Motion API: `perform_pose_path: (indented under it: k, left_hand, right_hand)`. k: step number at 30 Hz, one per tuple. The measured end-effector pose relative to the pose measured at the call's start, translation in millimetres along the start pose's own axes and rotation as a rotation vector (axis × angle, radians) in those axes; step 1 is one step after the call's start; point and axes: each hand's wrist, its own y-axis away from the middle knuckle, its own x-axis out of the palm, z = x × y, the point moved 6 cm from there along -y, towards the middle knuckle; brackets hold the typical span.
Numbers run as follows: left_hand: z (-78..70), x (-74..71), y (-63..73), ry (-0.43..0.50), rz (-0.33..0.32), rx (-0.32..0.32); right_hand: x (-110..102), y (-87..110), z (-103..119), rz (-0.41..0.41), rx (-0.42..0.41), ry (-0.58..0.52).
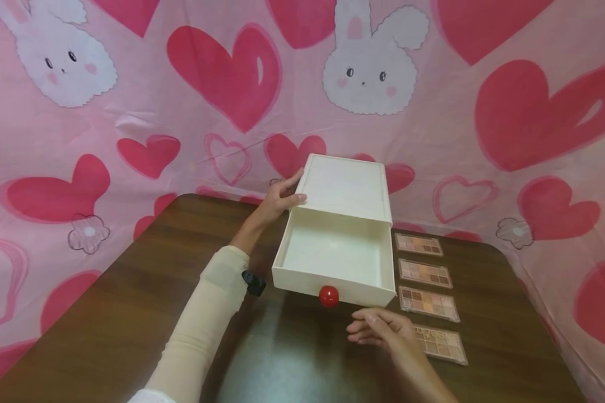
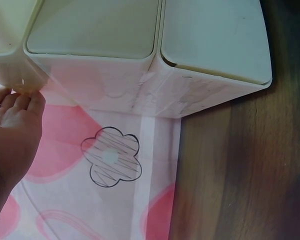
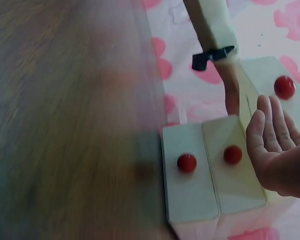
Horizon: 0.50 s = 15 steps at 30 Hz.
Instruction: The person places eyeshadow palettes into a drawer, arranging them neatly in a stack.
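Observation:
A white drawer unit point(image 1: 347, 184) stands on the table, its top drawer point(image 1: 302, 279) pulled well out. The drawer's visible inside is bare, and a red round knob point(image 1: 329, 296) sits on its front. My left hand point(image 1: 279, 200) rests against the unit's left side, thumb on the top edge; in the left wrist view its fingertips touch the white wall. Just right of and below the knob, my right hand point(image 1: 383, 330) hovers with loosely bent fingers, holding nothing. Two lower drawers point(image 3: 190, 200) with red knobs show closed in the right wrist view.
Several eyeshadow palettes point(image 1: 423, 273) lie in a column along the unit's right side, the nearest partly behind my right hand. The brown wooden table point(image 1: 131, 313) extends to the left. A pink cloth point(image 1: 302, 101) with hearts and rabbits hangs behind.

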Motion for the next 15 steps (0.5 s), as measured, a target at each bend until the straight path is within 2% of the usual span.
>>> perform_pose_path:
  k: [3,6,10,15]
  left_hand:
    - [-0.3,0.3,-0.2,-0.005,0.003,-0.006]
    - [0.0,1.1,-0.1,-0.006,0.010,-0.017]
    - [-0.9,1.2,1.0,-0.003,0.006,-0.024]
    - [-2.0,0.8,2.6,0.008,0.003,-0.024]
  right_hand:
    - [-9,6.1,3,0.004,-0.028,0.029]
    - [-20,11.2,9,0.015,-0.118,0.057]
    - [-38,16.3,19,0.037,-0.246,-0.004]
    - [-62,21.2,27,0.056,-0.294,-0.099]
